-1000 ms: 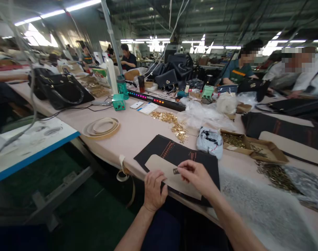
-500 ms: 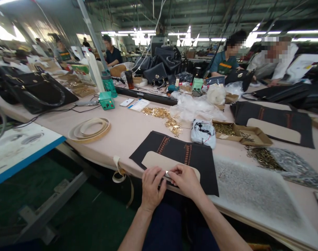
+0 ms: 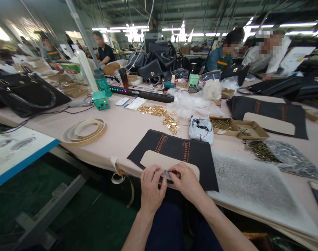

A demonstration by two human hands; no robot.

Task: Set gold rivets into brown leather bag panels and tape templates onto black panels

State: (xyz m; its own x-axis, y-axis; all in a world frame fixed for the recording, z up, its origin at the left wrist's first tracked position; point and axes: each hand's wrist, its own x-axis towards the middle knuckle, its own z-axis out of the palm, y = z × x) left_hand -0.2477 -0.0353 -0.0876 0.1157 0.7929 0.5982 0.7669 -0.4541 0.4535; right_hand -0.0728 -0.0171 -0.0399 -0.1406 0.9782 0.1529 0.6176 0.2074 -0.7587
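Observation:
A small shiny metal piece (image 3: 166, 173) sits between my fingertips, over the front of a beige panel (image 3: 161, 159). Thumb and bent fingers of my left hand (image 3: 150, 186) close on its left side. From the right, my right hand (image 3: 187, 182) pinches it between thumb and forefinger. Its exact shape is too small to make out, and the fingers partly cover it. Under the beige panel lies a black sheet (image 3: 204, 158) with two reddish-brown stitched or printed strips, at the table's front edge.
Beyond the sheet are gold metal parts (image 3: 155, 110) and a white plastic bag (image 3: 200, 129). Cardboard trays (image 3: 249, 129) hold small hardware. A coiled strip (image 3: 84, 131) and a green control box (image 3: 100, 100) stand left. Stacked black sheets (image 3: 300, 120) lie right. Co-workers sit across the table.
The view has shifted slightly, so the table items sit a little further left and higher. Both hands stay at the metal piece, which now looks greyer and less bright.

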